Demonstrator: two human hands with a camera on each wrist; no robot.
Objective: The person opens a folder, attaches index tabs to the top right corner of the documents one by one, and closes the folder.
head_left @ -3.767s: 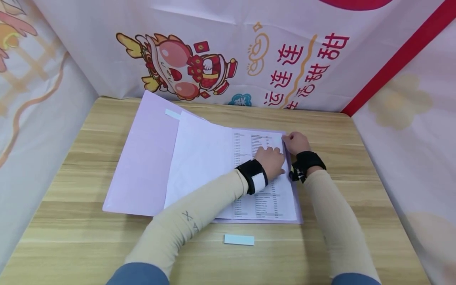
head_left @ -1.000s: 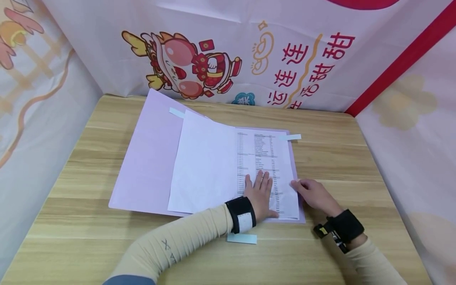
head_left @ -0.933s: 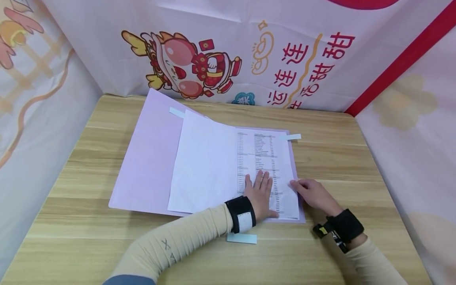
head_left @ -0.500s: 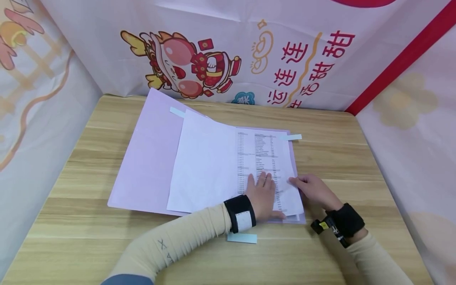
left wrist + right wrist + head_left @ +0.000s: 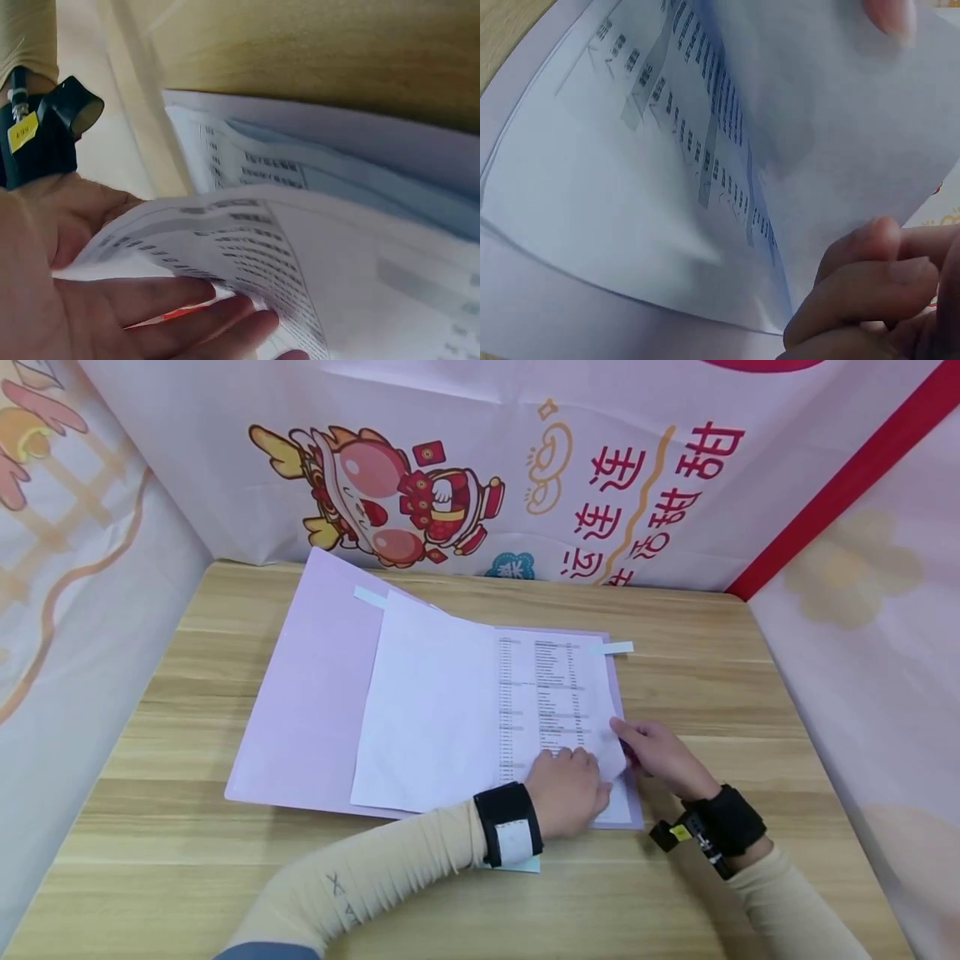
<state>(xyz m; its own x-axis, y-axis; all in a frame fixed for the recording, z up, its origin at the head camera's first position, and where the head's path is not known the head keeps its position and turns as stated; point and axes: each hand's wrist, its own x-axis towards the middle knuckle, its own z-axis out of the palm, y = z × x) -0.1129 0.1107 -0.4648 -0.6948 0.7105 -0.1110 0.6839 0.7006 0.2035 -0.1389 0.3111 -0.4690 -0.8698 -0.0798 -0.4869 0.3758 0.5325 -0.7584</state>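
A lilac folder [image 5: 300,693] lies spread on the wooden table, with white sheets inside: a blank page [image 5: 423,710] at left, a printed page [image 5: 536,693] at right. My left hand [image 5: 566,793] is over the printed page's lower part, curled at the lifted sheet; in the right wrist view, a fingertip [image 5: 891,16] of it touches the sheet's underside. My right hand [image 5: 663,756] pinches that sheet's right edge, thumb on top and fingers below. In the left wrist view the printed sheet [image 5: 255,232] bows upward, apart from the sheets below.
Pale blue strips stick out: one strip [image 5: 618,648] at the printed page's upper right, another strip [image 5: 370,597] at the blank page's top. A third strip [image 5: 525,865] lies on the table [image 5: 420,910], partly under my left wrist. A patterned cloth [image 5: 450,402] hangs behind.
A pale blue strip now shows at the printed page's upper right edge. My right hand has moved down that edge and lifted the sheet. My left hand went from flat to curled.
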